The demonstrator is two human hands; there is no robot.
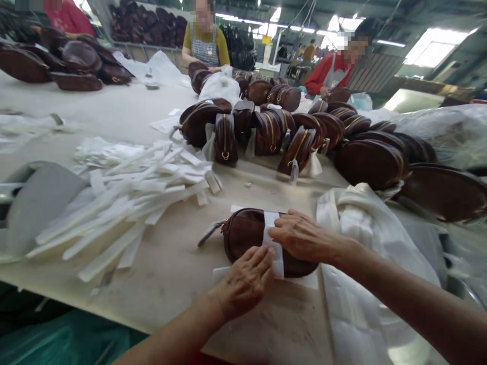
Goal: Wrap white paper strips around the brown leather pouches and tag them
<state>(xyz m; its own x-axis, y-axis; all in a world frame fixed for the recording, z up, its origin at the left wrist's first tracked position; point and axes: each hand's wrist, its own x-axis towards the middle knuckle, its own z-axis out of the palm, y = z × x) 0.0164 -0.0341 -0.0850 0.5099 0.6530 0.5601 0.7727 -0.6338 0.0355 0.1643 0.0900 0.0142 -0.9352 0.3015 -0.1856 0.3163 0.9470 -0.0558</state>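
A small dark brown oval pouch (243,230) lies flat on the table before me, its zipper pull at the left end. Around its middle runs a white foam strip (272,219). My left hand (249,276) has its fingers closed on the strip's near part, over the pouch's lower edge. From the right, my right hand (302,235) pinches the same strip higher up, its knuckles above the pouch. A pale sheet (222,274) shows partly beneath the pouch.
Loose white strips (129,203) are heaped at left. Several brown bags (266,132) stand in rows beyond. Clear plastic bags (361,284) lie at right, near larger oval bags (373,162). Co-workers (207,38) stand across the table (163,299).
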